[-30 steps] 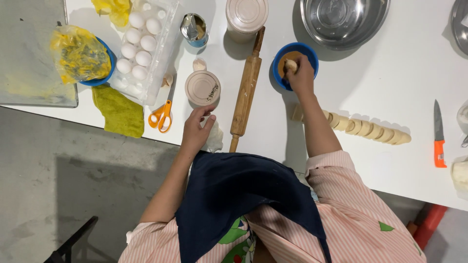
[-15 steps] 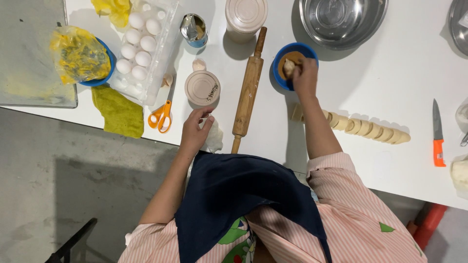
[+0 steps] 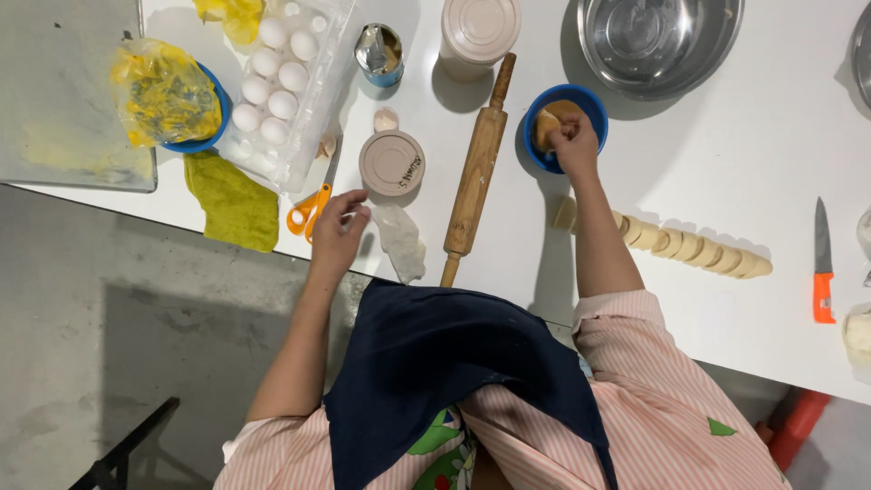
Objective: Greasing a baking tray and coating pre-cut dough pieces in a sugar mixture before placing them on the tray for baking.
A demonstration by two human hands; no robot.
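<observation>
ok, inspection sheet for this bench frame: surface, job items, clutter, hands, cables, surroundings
Surface: white table, partly shadowed.
Job's things: blue bowl holding a dough piece; row of cut dough rounds; wooden rolling pin lying beside the bowl.
Clutter: egg tray, orange scissors, yellow cloth, round lidded tub, steel bowl, orange-handled knife.
Grippers: right hand in the blue bowl, fingers on the dough; left hand resting on the table by the scissors, holding nothing.
Cables: nothing seen.
Surroundings: grey concrete floor.
</observation>
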